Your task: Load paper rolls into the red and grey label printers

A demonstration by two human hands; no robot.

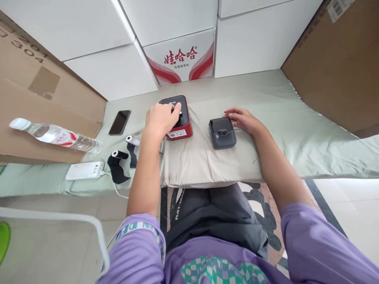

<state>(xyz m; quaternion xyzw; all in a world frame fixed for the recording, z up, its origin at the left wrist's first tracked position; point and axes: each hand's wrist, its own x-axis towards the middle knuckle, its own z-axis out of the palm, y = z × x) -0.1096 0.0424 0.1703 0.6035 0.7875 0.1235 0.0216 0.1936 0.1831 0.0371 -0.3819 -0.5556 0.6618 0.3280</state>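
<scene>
From my feed I look down on a pale green sheet (296, 130) spread over a low surface, ringed by white boxes (112, 71) at the back and brown cardboard cartons (334, 67) on both sides. One box in the middle of the back row carries red lettering and red curved stripes (183, 59). A beige cushion (204, 157) lies on the sheet directly ahead of me, and both devices sit on it.

The red device with a black top (182, 124) stands at the far left part of the cushion. My left hand (161, 118) rests over it, fingers curled loosely with the fingertips pressing on its black top; it is not clamped around anything. Just to the right, apart from the red one, sits a smaller dark grey device (222, 133). My right hand (244, 120) lies flat and spread on the cushion, touching that grey device's right edge and far corner, holding nothing.

To the left, a clear water bottle (56, 136) lies on its side on the cardboard. Below it a white power strip (85, 170) rests on the sheet with its cable trailing off. Beside that are two small rolls with black strips (122, 163) partly unwound. A black phone (119, 122) lies face up farther back.
</scene>
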